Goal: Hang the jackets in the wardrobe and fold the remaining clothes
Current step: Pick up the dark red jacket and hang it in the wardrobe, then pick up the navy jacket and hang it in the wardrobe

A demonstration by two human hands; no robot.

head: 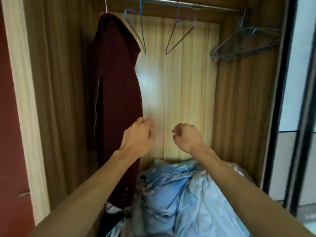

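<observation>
1. Nearest to us, our two forearms reach into the wardrobe [239, 103] above a crumpled pale blue bedding bundle [179, 194] lying on its floor.
2. Our left hand [138, 135] is raised just beside the lower edge of the maroon jacket [116, 100], fingers curled in and gripping nothing. We cannot tell whether it brushes the cloth.
3. Our right hand [187, 136] is level with it and apart from it, in front of the pale back panel [179, 86]. It too is curled into a loose fist and empty.
4. The maroon jacket hangs at the left end of the rail [171, 1], with its zip and cuff buttons showing.
5. Farther up, a blue hanger [136, 28], a purple hanger [181, 33] and a cluster of hangers [244, 43] at the right end all hang bare.
6. We judge that this jacket is hung and the hanging step is between garments. The next move calls for fetching another jacket, since none is in view here, and lifting a bare hanger off the rail for it.
7. We can read no brand, label or writing anywhere.
</observation>
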